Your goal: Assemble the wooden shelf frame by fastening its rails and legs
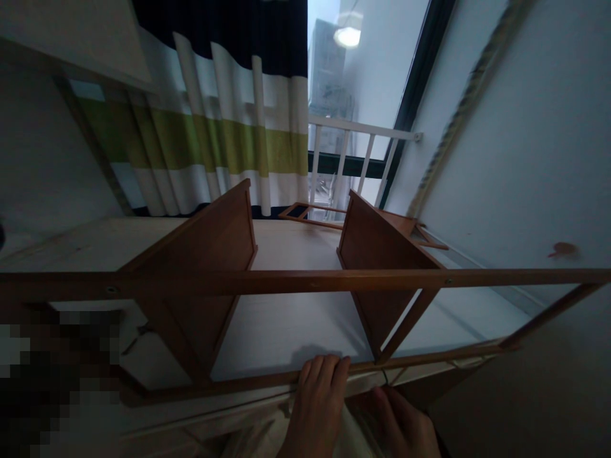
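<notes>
Two hands show only in part at the bottom edge, their wrists cut off. The left hand (319,397) lays its fingers over the near lower rail of the brown wooden shelf frame (305,280), closed loosely on it; whether the thumb wraps beneath is hidden. The right hand (405,426) lies just below the rail, fingers relaxed and open, holding nothing that can be seen. The frame lies on its side across the pale bed surface (286,324), two upright brown panels between its long rails. A blurred patch covers the lower left corner. Beyond the bed's far edge hang a striped curtain (229,127) and a white window railing (358,137); the white wall (525,159) runs close along the right.
</notes>
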`<state>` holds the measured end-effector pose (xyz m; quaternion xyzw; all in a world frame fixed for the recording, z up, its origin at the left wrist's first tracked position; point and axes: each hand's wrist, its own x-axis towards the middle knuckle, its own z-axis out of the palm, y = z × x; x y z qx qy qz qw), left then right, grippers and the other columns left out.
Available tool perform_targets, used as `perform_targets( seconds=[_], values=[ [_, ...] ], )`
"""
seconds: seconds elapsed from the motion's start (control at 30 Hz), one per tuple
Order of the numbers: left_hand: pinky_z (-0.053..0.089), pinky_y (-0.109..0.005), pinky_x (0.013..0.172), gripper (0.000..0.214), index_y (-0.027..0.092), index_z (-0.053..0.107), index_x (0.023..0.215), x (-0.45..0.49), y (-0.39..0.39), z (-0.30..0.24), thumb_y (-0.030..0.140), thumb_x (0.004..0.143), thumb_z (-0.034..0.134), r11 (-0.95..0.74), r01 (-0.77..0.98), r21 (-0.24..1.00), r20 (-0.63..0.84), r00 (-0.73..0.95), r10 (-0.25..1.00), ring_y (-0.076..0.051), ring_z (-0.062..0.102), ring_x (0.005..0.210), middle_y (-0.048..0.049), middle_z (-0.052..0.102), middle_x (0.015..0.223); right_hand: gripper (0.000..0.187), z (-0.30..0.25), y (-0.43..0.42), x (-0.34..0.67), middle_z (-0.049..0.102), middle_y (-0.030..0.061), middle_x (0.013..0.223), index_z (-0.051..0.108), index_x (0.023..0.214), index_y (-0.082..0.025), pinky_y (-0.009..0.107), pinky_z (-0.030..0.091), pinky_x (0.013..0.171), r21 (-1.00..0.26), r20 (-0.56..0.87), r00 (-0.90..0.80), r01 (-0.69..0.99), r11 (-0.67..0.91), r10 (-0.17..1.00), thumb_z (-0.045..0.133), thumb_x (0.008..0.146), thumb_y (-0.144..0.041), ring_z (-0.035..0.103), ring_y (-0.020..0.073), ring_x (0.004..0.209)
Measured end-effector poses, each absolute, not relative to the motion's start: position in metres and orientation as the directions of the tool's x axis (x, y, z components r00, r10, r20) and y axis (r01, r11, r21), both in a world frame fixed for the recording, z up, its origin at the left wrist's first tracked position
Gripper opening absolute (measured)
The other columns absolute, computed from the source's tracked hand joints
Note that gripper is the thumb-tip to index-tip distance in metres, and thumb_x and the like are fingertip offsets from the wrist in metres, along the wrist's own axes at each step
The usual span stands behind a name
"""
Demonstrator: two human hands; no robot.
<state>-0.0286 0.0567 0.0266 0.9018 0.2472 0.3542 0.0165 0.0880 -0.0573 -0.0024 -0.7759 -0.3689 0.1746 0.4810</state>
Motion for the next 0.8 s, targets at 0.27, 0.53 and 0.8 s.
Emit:
perform_targets(
  seconds=[0.27,0.53,0.8],
  values=[
    [0.035,-0.036,0.078,0.035,0.018,0.05,0.11,-0.024,0.057,0.011,0.003,0.081,0.035,-0.874,0.418,0.247,0.641,0.606,0.471,-0.019,0.046,0.083,-0.0024,0.055,0.092,0.051,0.001,-0.04,0.085,0.045,-0.0014,0.039,0.059,0.056,-0.016,0.021,0.033,0.04,-0.988,-0.153,0.715,-0.132,-0.083,0.682,0.056,0.07,-0.065,0.042,0.0119,0.037],
    [0.033,-0.035,0.076,0.037,0.018,0.05,0.107,-0.026,0.057,0.013,0.0,0.079,0.033,-0.882,0.384,0.274,0.654,0.598,0.464,-0.019,0.045,0.081,-0.0021,0.055,0.091,0.057,-0.003,-0.027,0.082,0.031,-0.0063,0.03,0.059,0.051,-0.011,0.015,0.02,0.028,-0.815,-0.292,0.526,-0.574,0.08,0.799,0.069,0.051,-0.067,0.023,0.0031,0.026],
    [0.033,-0.034,0.077,0.04,0.018,0.051,0.105,-0.027,0.057,0.017,-0.004,0.077,0.033,-0.88,0.387,0.277,0.643,0.606,0.469,-0.018,0.046,0.08,-0.0011,0.055,0.09,0.037,0.005,-0.025,0.085,0.018,-0.0126,0.033,0.067,0.065,-0.014,0.011,0.018,0.024,-0.661,-0.144,0.341,-0.731,0.166,0.929,0.074,0.06,-0.049,0.006,0.0009,0.028]
  ],
)
